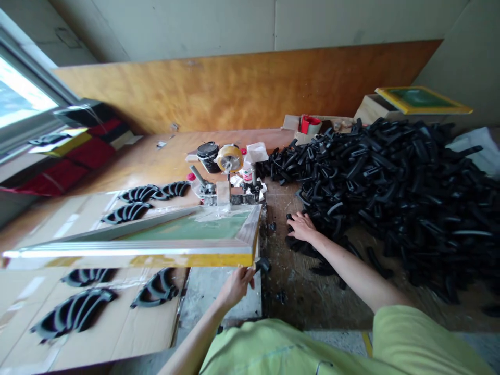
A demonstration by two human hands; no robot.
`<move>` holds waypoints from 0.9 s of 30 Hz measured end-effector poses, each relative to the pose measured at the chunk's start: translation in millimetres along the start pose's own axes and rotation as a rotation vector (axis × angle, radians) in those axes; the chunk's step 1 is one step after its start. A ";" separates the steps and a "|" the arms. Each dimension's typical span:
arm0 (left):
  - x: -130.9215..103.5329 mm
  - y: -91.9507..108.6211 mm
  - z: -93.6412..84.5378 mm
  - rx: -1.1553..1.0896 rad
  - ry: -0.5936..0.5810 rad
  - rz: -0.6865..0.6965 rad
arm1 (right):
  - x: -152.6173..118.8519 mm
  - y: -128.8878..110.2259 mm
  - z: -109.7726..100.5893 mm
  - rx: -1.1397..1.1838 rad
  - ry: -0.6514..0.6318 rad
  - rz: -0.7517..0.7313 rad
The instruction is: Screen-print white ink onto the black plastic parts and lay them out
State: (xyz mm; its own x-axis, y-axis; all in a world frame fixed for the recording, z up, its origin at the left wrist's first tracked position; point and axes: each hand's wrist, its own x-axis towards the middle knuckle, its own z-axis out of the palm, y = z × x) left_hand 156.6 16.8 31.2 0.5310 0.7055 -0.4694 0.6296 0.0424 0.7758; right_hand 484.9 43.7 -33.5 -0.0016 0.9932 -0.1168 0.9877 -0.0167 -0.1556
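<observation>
Rests right hand (302, 227), fingers apart, on black parts (301, 246). Curls left hand (237, 285) at frame (156, 249) corner beside black piece (263, 265); can't tell grip.

Odds and ends along the edges of my feed
I see a box-like stack in red, black and yellow (103, 138) near the bright window (19, 94), an orange-brown wooden backboard (250, 88) and, at right, a yellow-framed green screen (424, 99) atop a pale box (373, 108).
</observation>
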 end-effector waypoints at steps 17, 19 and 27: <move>-17.9 -3.9 -3.1 -0.153 0.009 0.255 | -25.0 -104.5 -19.9 0.691 0.615 0.078; -27.3 -19.5 -18.3 -0.287 0.033 0.209 | -20.2 -154.1 -20.3 0.603 0.542 -0.086; -59.4 -62.3 -102.9 -0.475 0.296 0.102 | 20.5 -244.7 8.6 0.388 0.384 -0.323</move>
State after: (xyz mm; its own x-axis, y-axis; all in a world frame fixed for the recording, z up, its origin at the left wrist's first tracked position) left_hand 27.5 45.0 54.1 0.3511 0.8879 -0.2972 0.2230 0.2289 0.9476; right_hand 241.9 67.1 -6.3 -0.1630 0.9245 0.3447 0.8179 0.3220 -0.4768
